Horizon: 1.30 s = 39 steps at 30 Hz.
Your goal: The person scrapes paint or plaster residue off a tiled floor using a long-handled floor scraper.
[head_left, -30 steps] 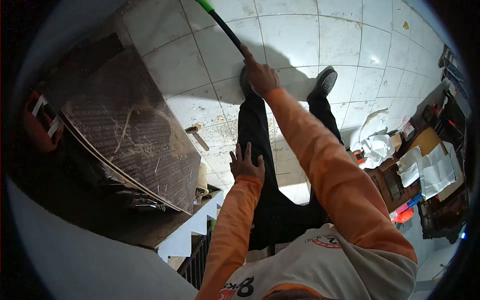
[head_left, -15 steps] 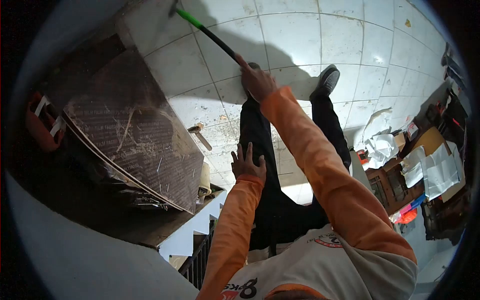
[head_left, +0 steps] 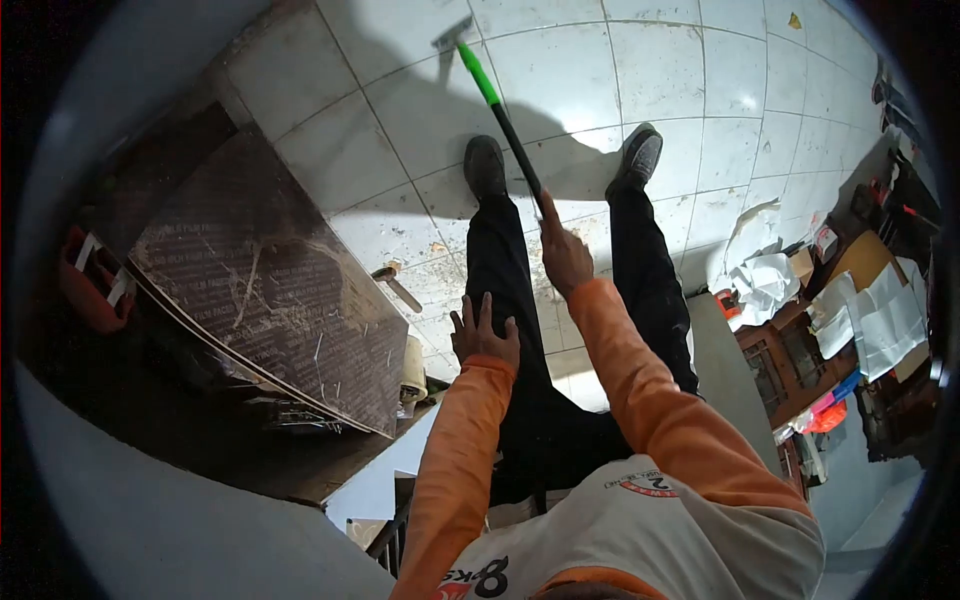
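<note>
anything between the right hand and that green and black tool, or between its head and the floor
Nothing visible: the right hand holds the long green-and-black-handled tool, and no object shows between its flat grey head and the white square floor tiles. Whether they touch can't be told.

The floor (head_left: pixel 670 75) consisted of pale tiles with dark joint lines. Two dark shoes (head_left: pixel 485 170) stood flat on it, apart. A hammer-like tool (head_left: pixel 404 293) lay at left, near crumbs (head_left: pixel 437 248). A yellowish scrap (head_left: pixel 795 20) lay well apart, upper right.
</note>
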Available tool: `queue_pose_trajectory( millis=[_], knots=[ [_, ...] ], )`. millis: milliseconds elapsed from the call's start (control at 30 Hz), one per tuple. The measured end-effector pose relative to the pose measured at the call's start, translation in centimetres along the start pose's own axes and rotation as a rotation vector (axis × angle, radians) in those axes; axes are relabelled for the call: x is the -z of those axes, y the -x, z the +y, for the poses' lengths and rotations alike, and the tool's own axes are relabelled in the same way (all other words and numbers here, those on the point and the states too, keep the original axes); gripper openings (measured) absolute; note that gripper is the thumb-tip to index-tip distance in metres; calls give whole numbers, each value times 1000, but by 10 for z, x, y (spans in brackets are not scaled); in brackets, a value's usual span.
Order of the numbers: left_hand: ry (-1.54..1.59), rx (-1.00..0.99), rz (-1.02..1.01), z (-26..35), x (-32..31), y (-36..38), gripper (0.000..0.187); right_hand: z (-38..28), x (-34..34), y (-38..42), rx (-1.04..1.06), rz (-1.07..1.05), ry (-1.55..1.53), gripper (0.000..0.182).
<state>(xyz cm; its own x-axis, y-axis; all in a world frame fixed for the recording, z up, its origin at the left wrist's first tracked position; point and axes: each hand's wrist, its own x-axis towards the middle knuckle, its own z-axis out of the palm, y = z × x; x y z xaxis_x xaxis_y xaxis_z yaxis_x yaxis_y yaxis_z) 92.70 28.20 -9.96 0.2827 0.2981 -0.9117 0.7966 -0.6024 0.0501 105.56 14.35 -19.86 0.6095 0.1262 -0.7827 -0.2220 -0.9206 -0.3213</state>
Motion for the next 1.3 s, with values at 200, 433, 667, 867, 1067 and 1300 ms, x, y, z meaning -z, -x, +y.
queue_pose_trajectory(
  millis=[200,433,667,867,1067,1300],
  knots=[
    [-33,-7,-15,8,3,0,68,-44,12,-52,64,69,64,73],
    [-53,-3,-7,7,4,1,67,-2,16,-10,10,-16,4,70],
    [-112,3,-4,6,-5,-4,70,-64,44,-111,36,49,-318,54],
    [494,-335,40,46,-16,-110,69,-2,107,-59,-175,-151,-796,43],
    [389,-667,220,212,-29,-227,71,120,153,-36,-138,-59,-475,43],
    [1359,-6,21,320,3,-317,81,119,177,7,-148,-287,-804,50]
  ],
)
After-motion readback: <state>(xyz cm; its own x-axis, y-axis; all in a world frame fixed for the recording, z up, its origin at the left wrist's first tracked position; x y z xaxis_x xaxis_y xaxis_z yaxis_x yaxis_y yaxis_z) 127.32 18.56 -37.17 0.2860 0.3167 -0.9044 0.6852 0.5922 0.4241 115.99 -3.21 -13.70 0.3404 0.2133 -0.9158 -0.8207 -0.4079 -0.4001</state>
